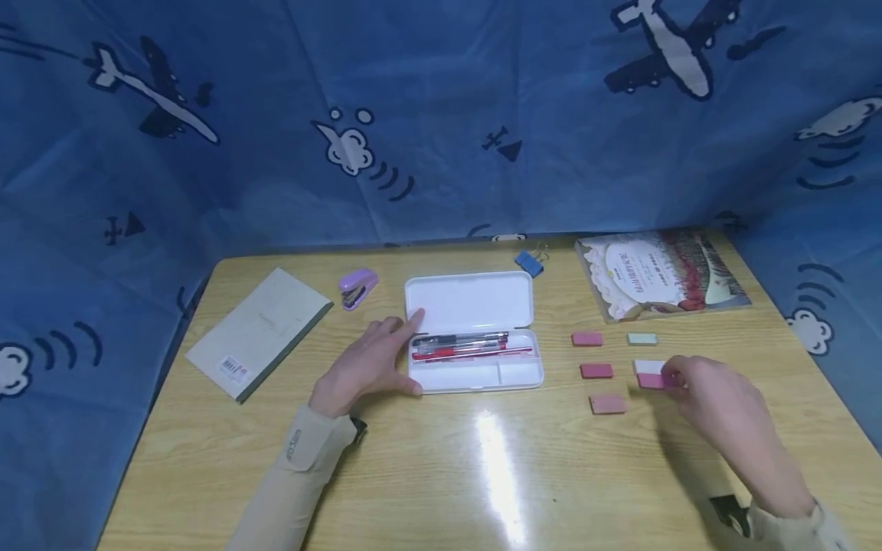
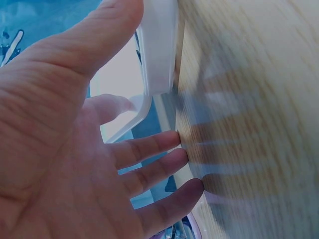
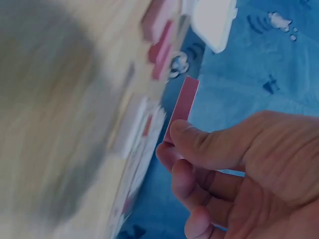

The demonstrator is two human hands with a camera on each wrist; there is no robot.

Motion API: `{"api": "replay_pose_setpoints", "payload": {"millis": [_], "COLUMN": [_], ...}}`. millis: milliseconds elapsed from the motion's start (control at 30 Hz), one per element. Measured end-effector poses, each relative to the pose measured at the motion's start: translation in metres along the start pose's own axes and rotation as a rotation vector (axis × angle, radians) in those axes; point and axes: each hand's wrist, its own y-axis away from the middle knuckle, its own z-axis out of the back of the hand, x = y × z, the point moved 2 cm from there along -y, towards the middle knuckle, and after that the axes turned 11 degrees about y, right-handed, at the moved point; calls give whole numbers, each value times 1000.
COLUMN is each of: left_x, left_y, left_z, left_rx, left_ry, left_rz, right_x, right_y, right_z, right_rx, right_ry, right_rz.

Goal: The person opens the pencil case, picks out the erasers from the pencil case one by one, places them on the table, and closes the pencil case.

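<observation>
A white pencil case (image 1: 455, 377) lies with its lid raised, several pens (image 1: 458, 348) inside its tray. At the case's left side is my left hand (image 1: 368, 360), thumb by the front corner and index finger against the lid; in the left wrist view its other fingertips (image 2: 192, 186) rest near the tabletop. My right hand (image 1: 720, 405) pinches a pink eraser (image 3: 182, 104) between thumb and index finger. In the head view this eraser appears just in front of a white eraser (image 1: 648, 366). Nearby lie a pale green eraser (image 1: 642, 339) and three pinkish erasers (image 1: 596, 371).
A notebook (image 1: 258, 333) lies at the left, and a purple stapler (image 1: 357, 288) sits behind my left hand. At the back are a blue binder clip (image 1: 529, 263) and a printed booklet (image 1: 661, 275). Blue patterned cloth (image 1: 441, 138) hangs behind the table (image 1: 413, 474).
</observation>
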Motion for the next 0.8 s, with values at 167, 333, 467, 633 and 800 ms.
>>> {"api": "replay_pose_setpoints", "payload": {"millis": [167,333,467,633,800], "left_x": [2,2,2,3,4], "left_y": [-1,-1,-1,-1,-1], "left_z": [-1,-1,-1,-1,-1], "left_rx": [1,1,2,1,1], "left_ry": [-8,-4,1,0,0], "left_rz": [6,4,1,-8,-6], "right_x": [-18,-24,-24,-22,-22], "right_y": [8,11,13,11,8], "right_z": [-10,-17,-21,-25,-27], "right_rx": [-7,6,5,13,37], "right_ry": [18,16,6,4,4], "right_rz": [-20,-23,-16,-18,-28]}}
